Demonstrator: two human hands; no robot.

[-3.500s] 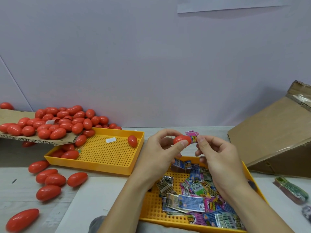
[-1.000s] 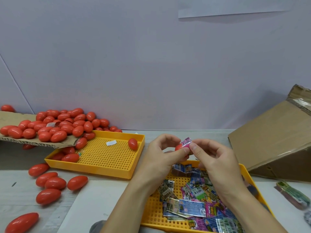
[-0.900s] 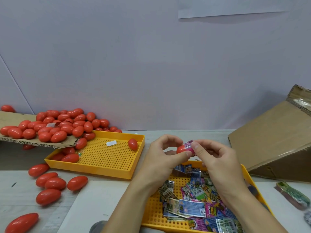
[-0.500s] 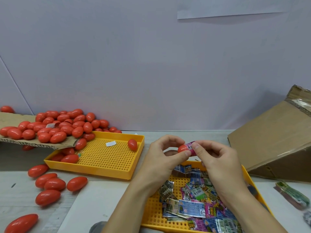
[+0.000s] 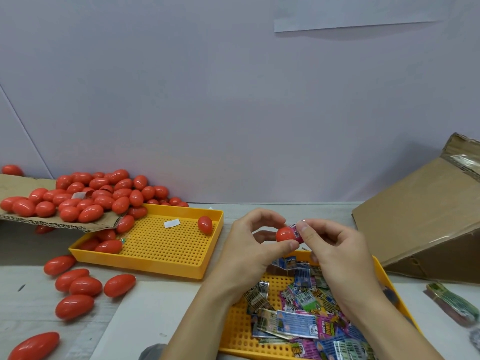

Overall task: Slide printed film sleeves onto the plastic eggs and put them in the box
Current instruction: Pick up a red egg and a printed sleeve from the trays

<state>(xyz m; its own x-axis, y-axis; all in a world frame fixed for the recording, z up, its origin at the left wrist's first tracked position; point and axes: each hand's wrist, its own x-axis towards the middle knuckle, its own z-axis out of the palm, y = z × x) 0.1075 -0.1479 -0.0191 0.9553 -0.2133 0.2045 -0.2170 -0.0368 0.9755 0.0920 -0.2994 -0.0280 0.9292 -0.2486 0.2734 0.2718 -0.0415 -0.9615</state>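
Note:
My left hand (image 5: 249, 245) pinches a red plastic egg (image 5: 284, 234) between thumb and fingers, above the near yellow tray. My right hand (image 5: 335, 250) pinches a pink printed film sleeve (image 5: 296, 231) that covers the egg's right end. Below both hands, the near yellow tray (image 5: 235, 331) holds a heap of flat printed sleeves (image 5: 298, 323). The cardboard box (image 5: 426, 219) lies tipped on its side at the right, its inside hidden.
A second yellow tray (image 5: 166, 266) at centre left holds a few red eggs and a white slip. A cardboard sheet (image 5: 15, 185) piled with several red eggs overhangs it. Loose eggs (image 5: 85, 285) lie on the table at the left. A green packet (image 5: 453, 302) lies at right.
The sleeve was beside the egg's tip 3.5 s ago; it now sits over the egg's right end. Both hands have dropped slightly toward the near tray.

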